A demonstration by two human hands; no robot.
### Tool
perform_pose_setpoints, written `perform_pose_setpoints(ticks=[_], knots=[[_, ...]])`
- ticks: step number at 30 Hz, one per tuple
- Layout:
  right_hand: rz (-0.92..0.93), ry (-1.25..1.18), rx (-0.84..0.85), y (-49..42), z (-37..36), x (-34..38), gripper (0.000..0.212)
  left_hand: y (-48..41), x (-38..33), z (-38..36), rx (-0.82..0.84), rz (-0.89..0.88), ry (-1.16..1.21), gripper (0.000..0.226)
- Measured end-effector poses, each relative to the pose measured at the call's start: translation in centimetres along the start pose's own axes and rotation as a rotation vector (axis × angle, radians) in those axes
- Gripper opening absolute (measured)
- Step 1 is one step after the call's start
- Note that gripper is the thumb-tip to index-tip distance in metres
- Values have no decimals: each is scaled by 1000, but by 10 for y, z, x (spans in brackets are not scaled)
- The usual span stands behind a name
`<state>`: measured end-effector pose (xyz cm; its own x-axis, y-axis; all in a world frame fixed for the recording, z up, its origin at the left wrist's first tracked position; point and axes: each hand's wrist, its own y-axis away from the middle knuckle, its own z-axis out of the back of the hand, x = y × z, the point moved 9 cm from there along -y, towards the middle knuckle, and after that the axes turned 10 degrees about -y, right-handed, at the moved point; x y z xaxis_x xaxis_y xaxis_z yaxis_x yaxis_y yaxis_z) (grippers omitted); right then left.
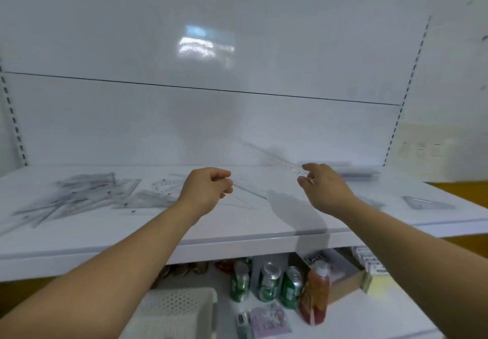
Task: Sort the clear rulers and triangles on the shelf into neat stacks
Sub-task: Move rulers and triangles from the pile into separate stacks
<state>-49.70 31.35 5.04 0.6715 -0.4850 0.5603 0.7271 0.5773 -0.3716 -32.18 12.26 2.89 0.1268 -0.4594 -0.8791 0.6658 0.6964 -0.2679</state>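
Observation:
My left hand [207,189] is over the middle of the white shelf [237,235], its fingers curled and pinching the corner of a clear triangle [244,197] that lies low over the shelf. My right hand [323,187] pinches the near end of a clear ruler [272,155] that slants up and back to the left. A loose heap of clear rulers and triangles [79,196] lies at the shelf's left. Another clear triangle [167,184] lies just left of my left hand.
A clear piece [426,202] lies at the shelf's right end, and a small stack of clear pieces [356,172] sits by the back panel. Below the shelf stand green cans [269,283], a red bottle [315,294], a white perforated basket [174,309] and a cardboard box [343,272].

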Motion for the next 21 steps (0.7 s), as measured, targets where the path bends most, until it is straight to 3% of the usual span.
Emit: perform_pose_setpoints(ticks=[10,21], knots=[[-42,119,84,-37,84,-168,46,-2,-70,-170,-22,-109,-125,8],[-34,158,148,-101,74,-217,43,-16,-86,-224,-10,-224,-357,4]])
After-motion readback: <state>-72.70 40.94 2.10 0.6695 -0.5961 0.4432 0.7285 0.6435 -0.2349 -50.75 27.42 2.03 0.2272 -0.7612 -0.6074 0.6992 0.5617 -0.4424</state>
